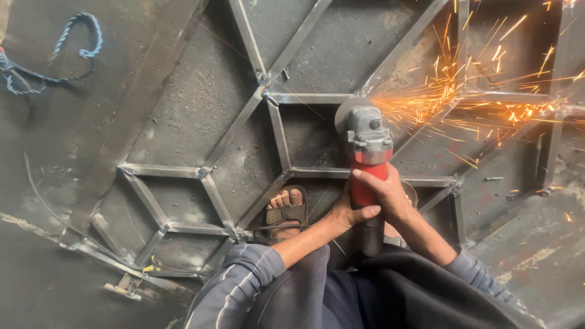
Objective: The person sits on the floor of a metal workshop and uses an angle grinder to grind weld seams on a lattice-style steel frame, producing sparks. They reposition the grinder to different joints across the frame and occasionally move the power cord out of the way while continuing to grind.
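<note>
Both hands' fingers [365, 174] grip a red-bodied grinder [368, 159] (grey head, orange sparks) on the steel frame [317, 172].

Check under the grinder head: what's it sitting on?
The angle grinder, gripped by the left hand and right hand, sits over a joint of the steel bar frame; sparks fly right. The contact point is hidden.

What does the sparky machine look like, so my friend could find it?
Start at the big flat frame of grey metal strips lying on the dark floor, welded into triangles. Near its middle, the left hand and right hand grip a red and grey angle grinder. It is the only red thing, and orange sparks fly from it.
</note>
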{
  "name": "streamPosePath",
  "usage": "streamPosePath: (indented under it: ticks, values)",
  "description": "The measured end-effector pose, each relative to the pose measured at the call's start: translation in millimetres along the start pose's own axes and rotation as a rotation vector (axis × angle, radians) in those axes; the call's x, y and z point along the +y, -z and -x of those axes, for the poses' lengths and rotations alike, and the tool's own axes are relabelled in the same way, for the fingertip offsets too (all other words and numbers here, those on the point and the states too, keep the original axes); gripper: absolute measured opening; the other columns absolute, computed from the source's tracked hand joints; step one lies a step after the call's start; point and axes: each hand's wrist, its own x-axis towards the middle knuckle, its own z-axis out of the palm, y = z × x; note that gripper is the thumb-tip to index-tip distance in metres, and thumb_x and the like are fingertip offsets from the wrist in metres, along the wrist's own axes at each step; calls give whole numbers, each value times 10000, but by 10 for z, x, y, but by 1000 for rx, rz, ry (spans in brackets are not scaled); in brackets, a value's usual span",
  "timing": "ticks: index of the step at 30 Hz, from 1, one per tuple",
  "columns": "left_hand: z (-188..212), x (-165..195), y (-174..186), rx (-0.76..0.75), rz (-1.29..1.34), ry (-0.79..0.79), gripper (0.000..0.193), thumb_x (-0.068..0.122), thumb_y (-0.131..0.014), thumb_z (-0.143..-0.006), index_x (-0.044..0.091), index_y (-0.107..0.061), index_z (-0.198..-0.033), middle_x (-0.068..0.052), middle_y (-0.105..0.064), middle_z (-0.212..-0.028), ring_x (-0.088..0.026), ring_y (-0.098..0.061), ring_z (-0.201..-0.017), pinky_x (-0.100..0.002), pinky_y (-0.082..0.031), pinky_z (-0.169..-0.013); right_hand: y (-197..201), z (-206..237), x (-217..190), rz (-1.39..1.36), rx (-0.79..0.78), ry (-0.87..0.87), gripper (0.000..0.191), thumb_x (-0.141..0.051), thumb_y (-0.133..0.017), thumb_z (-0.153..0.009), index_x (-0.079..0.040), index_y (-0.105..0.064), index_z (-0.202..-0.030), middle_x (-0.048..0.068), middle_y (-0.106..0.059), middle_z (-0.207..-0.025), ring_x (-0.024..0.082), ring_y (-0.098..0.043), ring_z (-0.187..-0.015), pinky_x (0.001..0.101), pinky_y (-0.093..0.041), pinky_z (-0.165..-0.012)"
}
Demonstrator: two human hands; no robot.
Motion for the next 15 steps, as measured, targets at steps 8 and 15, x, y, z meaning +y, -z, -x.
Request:
streamPosePath:
  ticks: [8,15]
  values:
    - [0,66,-10,-20,-19,53,1251,564,-824,-728,45,-142,-1639,-173,-375,-1573,-296,-367,-1504,-425,-329,-1228,-4,6,-68,-76,23,-25,455,-244,-780,-824,-26,-627,-1193,55,-676,-1048,140,-647,-925,319,-543,-813]
    - [-90,86,0,-60,55,-35,1217,588,-832,-760,-16,-220,-1621,-203,-426,-1524,-314,-414,-1450,-447,-363,-1215,-46,-40,-157,-26,74,-62,445,-273,-775,-835,-36,-629,-1181,50,-679,-1024,136,-648,-899,321,-540,-783]
